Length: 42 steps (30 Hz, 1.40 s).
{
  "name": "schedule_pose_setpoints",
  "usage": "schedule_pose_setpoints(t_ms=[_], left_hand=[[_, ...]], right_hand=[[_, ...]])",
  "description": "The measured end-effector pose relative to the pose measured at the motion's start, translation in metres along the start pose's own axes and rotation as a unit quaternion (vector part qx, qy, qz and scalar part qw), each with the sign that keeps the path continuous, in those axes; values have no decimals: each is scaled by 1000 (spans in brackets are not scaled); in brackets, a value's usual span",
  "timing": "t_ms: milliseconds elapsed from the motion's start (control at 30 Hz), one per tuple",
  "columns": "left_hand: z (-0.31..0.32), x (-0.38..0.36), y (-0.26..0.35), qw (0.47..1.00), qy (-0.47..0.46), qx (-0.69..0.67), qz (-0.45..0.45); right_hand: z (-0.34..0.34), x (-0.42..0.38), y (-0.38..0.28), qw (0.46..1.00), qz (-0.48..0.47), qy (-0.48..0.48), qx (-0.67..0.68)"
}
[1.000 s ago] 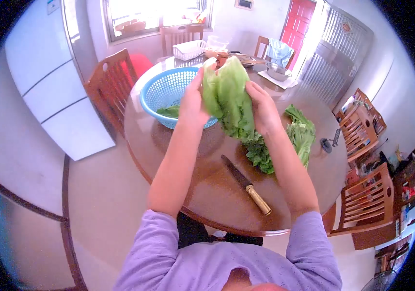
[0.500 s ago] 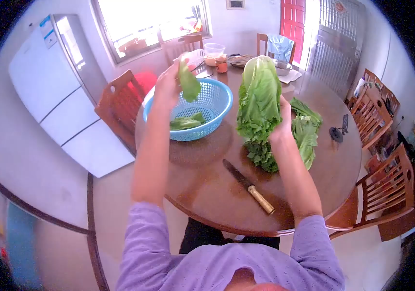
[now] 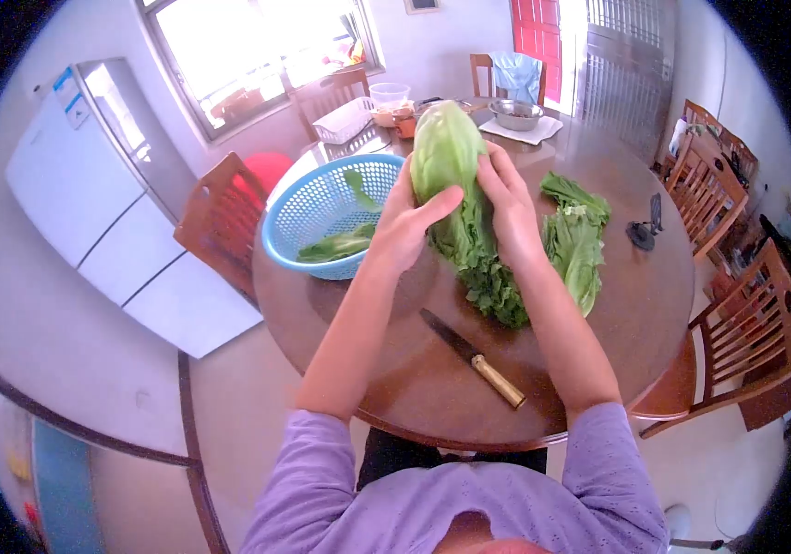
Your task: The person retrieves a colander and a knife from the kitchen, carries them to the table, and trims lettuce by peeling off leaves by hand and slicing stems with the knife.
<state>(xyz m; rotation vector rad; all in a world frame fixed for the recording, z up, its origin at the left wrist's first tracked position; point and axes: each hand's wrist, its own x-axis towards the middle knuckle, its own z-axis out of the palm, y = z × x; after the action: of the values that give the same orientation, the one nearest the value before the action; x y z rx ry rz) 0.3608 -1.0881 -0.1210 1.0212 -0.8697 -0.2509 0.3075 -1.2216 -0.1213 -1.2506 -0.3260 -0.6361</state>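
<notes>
A green head of lettuce (image 3: 451, 152) is held upright above the table between both hands. My left hand (image 3: 404, 222) wraps its left side, thumb across the front. On the other side, my right hand (image 3: 509, 198) grips it with the fingers pressed against the leaves. Loose leaves lie in a blue plastic basket (image 3: 298, 208) to the left. More leafy lettuce (image 3: 575, 249) rests on the table by my right forearm. Below the hands lies a knife (image 3: 474, 358) with a dark blade and a light handle, touched by neither hand.
The round brown table (image 3: 414, 388) also bears a metal bowl (image 3: 516, 114), a white basket (image 3: 344, 120), a clear tub (image 3: 389, 94) and a small black stand (image 3: 642, 233). Wooden chairs (image 3: 746, 342) surround it, with a red stool (image 3: 266, 170) at the left.
My left hand has let go of a leaf, now inside the blue basket, and has moved right onto the lettuce head. The head has shifted left and its top tilts left.
</notes>
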Motion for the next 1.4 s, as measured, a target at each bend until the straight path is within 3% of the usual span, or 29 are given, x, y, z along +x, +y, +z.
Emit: schedule_pose_setpoints(t_ms=[67, 100, 200, 267, 367, 467, 633, 867, 1033, 1133, 1200, 1267, 1367, 1400], left_hand=[[0, -3, -9, 998, 35, -50, 14], [-2, -5, -12, 998, 51, -32, 18], [-7, -12, -18, 991, 93, 80, 51], [-13, -17, -22, 963, 109, 226, 99], [-21, -20, -33, 945, 118, 257, 166], [-29, -28, -30, 951, 117, 245, 147], [-45, -32, -43, 988, 114, 68, 78], [-55, -35, -37, 983, 99, -148, 33], [-58, -35, -36, 975, 87, -200, 36], [-59, -34, -37, 978, 92, -186, 33], [-58, -33, -37, 980, 102, -164, 42], [-58, -32, -37, 981, 116, -140, 60], [-56, -31, -33, 983, 134, -94, 82], [-56, -32, -31, 983, 135, -87, 83]], right_hand=[[-5, 3, -1, 996, -19, -32, -84], [-6, 2, -2, 994, -4, -27, -105], [-10, 7, 4, 981, -96, 14, -169], [-6, 3, -5, 980, -79, -8, -181], [-1, 2, -1, 979, -87, -35, -180], [-1, 1, 3, 977, -90, -35, -189], [-3, 4, 4, 990, -50, -19, -131], [-20, 8, -21, 994, -15, 95, -44], [-29, 43, -31, 961, -103, 151, -208], [-1, 81, -29, 958, -104, 112, -241], [15, 117, -13, 974, -113, 75, -179], [41, 136, -2, 985, -65, -25, -156], [69, 130, 6, 932, -51, -123, -336], [70, 122, 4, 934, -39, -132, -328]])
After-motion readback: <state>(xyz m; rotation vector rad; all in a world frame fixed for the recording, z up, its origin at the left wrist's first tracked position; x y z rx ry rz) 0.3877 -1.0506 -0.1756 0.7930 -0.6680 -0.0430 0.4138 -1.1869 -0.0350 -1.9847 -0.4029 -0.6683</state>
